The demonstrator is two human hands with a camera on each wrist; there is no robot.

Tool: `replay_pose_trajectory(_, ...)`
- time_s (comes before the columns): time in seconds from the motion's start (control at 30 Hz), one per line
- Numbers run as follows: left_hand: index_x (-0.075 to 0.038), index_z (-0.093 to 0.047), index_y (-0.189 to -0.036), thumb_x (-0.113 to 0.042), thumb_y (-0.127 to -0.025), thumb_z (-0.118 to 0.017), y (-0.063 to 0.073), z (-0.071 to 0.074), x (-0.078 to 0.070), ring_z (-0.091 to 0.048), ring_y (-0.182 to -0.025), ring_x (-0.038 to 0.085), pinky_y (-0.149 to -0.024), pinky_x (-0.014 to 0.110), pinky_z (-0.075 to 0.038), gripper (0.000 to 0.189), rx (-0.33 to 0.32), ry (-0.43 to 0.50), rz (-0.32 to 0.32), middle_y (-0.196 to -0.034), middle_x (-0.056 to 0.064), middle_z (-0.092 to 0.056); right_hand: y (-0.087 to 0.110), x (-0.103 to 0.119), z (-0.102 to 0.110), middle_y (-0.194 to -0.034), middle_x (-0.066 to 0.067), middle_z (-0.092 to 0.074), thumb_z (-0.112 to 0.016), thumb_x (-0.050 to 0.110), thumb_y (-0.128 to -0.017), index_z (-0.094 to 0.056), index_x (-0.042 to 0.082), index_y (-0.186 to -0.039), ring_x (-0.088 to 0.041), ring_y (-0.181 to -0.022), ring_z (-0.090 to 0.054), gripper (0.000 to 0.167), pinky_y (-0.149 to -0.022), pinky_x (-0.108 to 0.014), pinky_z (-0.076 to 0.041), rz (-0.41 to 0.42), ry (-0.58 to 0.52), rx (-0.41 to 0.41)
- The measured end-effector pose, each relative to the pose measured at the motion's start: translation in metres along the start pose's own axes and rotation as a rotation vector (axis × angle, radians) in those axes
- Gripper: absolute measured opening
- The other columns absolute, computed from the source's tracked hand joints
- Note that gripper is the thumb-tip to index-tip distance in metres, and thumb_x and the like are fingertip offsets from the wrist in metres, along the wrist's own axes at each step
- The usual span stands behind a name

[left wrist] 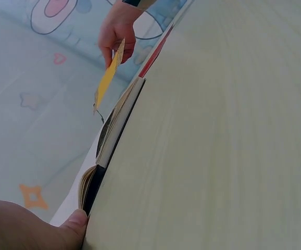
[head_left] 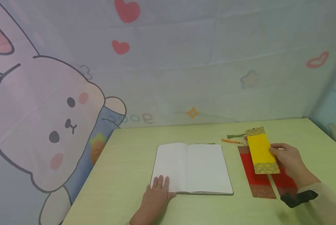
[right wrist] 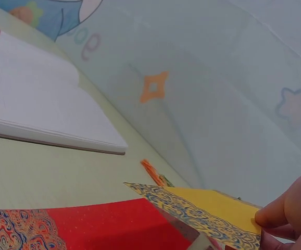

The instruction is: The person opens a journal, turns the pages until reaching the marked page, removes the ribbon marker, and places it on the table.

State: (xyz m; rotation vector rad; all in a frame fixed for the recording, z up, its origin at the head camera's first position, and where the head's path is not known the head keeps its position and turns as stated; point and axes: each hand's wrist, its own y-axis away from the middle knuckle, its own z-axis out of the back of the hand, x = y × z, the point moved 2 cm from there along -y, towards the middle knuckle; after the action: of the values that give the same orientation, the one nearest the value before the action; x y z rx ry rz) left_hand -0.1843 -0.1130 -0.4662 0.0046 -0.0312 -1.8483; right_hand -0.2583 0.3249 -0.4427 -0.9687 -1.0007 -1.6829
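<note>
An open notebook [head_left: 207,168] with blank-looking lined pages lies on the table. My left hand [head_left: 156,198] rests on its lower left corner, fingers straight over the page; the left wrist view shows the thumb [left wrist: 76,221] at the notebook's near edge. Between thumb and fingers, my right hand [head_left: 290,159] pinches a yellow bookmark [head_left: 259,148] with patterned bands at both ends. It is raised and tilted above two red bookmarks, one on the left [head_left: 256,178] and one on the right [head_left: 284,181]. The right one is partly covered by the hand and wrist.
An orange tassel [head_left: 231,141] and a green tassel [head_left: 235,136] lie right of the notebook's top edge. Another thin green strand [head_left: 208,143] shows behind the notebook. A printed cloth backdrop [head_left: 168,78] hangs along the back of the table [head_left: 123,162].
</note>
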Motion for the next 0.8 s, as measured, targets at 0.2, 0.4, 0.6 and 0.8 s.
replay_pose_trajectory(0.2,-0.003,-0.044,-0.137,-0.051,-0.092,-0.043,-0.003,0.001,-0.002,-0.038,-0.128,0.035,-0.095,0.053,-0.039,0.065,0.017,-0.017,-0.002,-0.138,0.019,-0.043,-0.004,-0.002,0.017,-0.127,-0.034,-0.037,-0.043,0.031,-0.097,-0.028,-0.012,-0.138,-0.026,-0.082,-0.055,0.06,-0.061,-0.025,-0.052,0.001,0.038,-0.002)
replay_pose_trajectory(0.4,-0.003,-0.045,-0.136,-0.05,-0.092,-0.044,-0.005,0.001,-0.004,-0.039,-0.127,0.036,-0.094,0.053,-0.039,0.065,0.004,-0.016,0.001,-0.137,0.02,-0.044,-0.009,-0.008,0.032,-0.123,-0.033,-0.038,-0.042,0.03,-0.097,-0.031,-0.013,-0.136,-0.02,-0.075,-0.054,0.059,-0.058,-0.025,-0.05,0.028,0.083,-0.017)
replay_pose_trajectory(0.6,-0.003,-0.045,-0.136,-0.05,-0.092,-0.044,-0.006,0.002,-0.005,-0.038,-0.128,0.036,-0.095,0.053,-0.038,0.065,0.009,-0.002,0.018,-0.138,0.02,-0.043,-0.021,-0.02,0.045,-0.119,-0.033,-0.038,-0.042,0.032,-0.097,-0.031,-0.011,-0.137,-0.026,-0.077,-0.053,0.06,-0.057,-0.027,-0.051,0.002,0.144,-0.038)
replay_pose_trajectory(0.8,-0.004,-0.045,-0.136,-0.051,-0.092,-0.044,-0.009,0.003,-0.007,-0.038,-0.129,0.035,-0.095,0.053,-0.038,0.065,0.016,0.0,0.033,-0.138,0.019,-0.043,-0.031,-0.031,0.06,-0.114,-0.032,-0.042,-0.041,0.032,-0.097,-0.03,-0.012,-0.136,-0.023,-0.071,-0.055,0.06,-0.056,-0.03,-0.053,-0.003,0.134,-0.067)
